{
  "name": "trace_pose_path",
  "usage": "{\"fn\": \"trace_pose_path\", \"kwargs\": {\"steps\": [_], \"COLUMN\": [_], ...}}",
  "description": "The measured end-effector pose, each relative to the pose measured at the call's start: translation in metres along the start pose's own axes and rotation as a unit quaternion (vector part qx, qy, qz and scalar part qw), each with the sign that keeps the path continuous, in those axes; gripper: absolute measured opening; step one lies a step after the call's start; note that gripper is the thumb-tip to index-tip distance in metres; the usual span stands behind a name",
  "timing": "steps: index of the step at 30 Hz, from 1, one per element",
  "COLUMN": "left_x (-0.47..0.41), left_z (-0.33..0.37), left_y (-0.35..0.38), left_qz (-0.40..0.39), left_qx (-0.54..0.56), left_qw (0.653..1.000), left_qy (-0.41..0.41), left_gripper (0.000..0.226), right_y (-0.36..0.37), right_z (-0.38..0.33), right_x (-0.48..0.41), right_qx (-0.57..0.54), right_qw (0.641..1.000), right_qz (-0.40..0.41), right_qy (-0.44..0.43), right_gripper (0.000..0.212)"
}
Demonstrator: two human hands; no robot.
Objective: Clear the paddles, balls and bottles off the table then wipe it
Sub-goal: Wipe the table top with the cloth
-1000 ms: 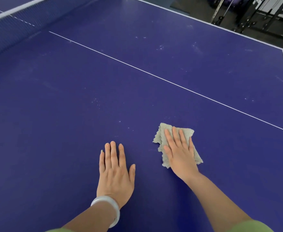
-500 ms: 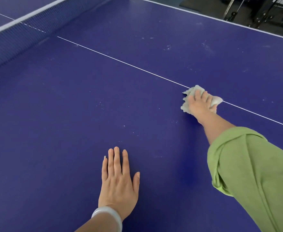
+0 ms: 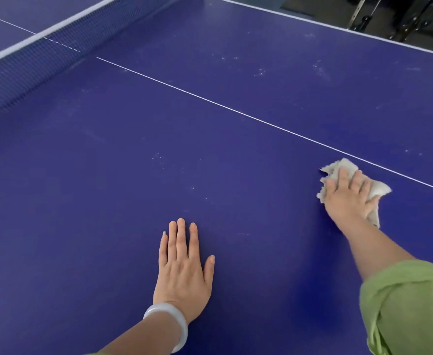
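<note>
Blue table (image 3: 107,201): bare top, pale dust specks ahead of the left hand and further out past the centre line.
Left hand (image 3: 182,262): flat on the table, palm down, fingers together and straight, grasping nothing.
Bangle (image 3: 170,321): white, on the left wrist.
Right hand (image 3: 348,198): spread, palm down, pressing the cloth to the table; not clenched round it.
Cloth (image 3: 376,189): grey, crumpled, under the right hand, edges sticking out beyond the fingertips and on its right side.
Line (image 3: 235,114): white, just beyond the cloth, not touching it.
Net (image 3: 30,62): far ahead-left of the left hand.
Sleeve (image 3: 410,303): green, pushed up the right forearm.
Hands: well apart.
</note>
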State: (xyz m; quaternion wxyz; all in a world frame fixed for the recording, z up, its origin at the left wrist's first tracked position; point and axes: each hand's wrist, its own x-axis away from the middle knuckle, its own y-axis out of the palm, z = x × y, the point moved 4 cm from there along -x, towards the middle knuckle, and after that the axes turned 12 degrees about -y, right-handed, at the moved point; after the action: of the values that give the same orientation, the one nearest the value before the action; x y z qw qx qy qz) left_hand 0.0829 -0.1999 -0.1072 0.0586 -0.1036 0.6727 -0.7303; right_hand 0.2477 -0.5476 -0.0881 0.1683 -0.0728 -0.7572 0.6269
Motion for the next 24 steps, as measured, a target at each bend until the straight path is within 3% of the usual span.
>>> {"fn": "trace_pose_path", "kwargs": {"steps": [2, 4, 7, 9, 11, 13, 15, 19, 24], "left_x": [0.000, -0.001, 0.000, 0.000, 0.000, 0.000, 0.000, 0.001, 0.002], "left_z": [0.000, 0.001, 0.001, 0.000, -0.001, 0.000, 0.002, 0.002, 0.003], "left_y": [0.000, 0.000, 0.000, 0.001, 0.000, -0.001, -0.001, -0.006, -0.010], "left_qz": [-0.003, -0.004, -0.005, -0.002, 0.000, -0.002, -0.012, -0.038, -0.078], "left_qx": [-0.002, -0.003, -0.007, -0.009, -0.008, -0.004, -0.001, 0.003, 0.037], "left_qw": [1.000, 1.000, 1.000, 1.000, 1.000, 1.000, 1.000, 0.999, 0.996], "left_qy": [0.000, -0.001, -0.004, -0.004, -0.005, -0.002, -0.001, 0.002, 0.005], "left_gripper": [0.072, 0.073, 0.072, 0.073, 0.073, 0.072, 0.071, 0.072, 0.073], "right_y": [0.014, 0.033, 0.052, 0.050, 0.043, 0.037, 0.037, 0.057, 0.078], "right_z": [-0.024, -0.077, -0.142, -0.135, -0.090, -0.035, -0.011, -0.063, -0.132], "right_x": [0.019, 0.044, 0.093, 0.098, 0.086, 0.087, 0.111, 0.182, 0.209], "right_qx": [-0.005, 0.002, 0.043, 0.074, 0.066, 0.039, 0.023, 0.005, -0.004], "right_qw": [1.000, 0.994, 0.947, 0.929, 0.957, 0.989, 0.997, 0.996, 0.997], "right_qz": [0.017, 0.024, -0.011, -0.034, -0.024, 0.015, 0.038, 0.084, 0.075], "right_qy": [0.009, -0.106, -0.319, -0.361, -0.282, -0.140, -0.059, -0.030, -0.014], "right_gripper": [0.058, 0.057, 0.056, 0.056, 0.055, 0.057, 0.058, 0.057, 0.061]}}
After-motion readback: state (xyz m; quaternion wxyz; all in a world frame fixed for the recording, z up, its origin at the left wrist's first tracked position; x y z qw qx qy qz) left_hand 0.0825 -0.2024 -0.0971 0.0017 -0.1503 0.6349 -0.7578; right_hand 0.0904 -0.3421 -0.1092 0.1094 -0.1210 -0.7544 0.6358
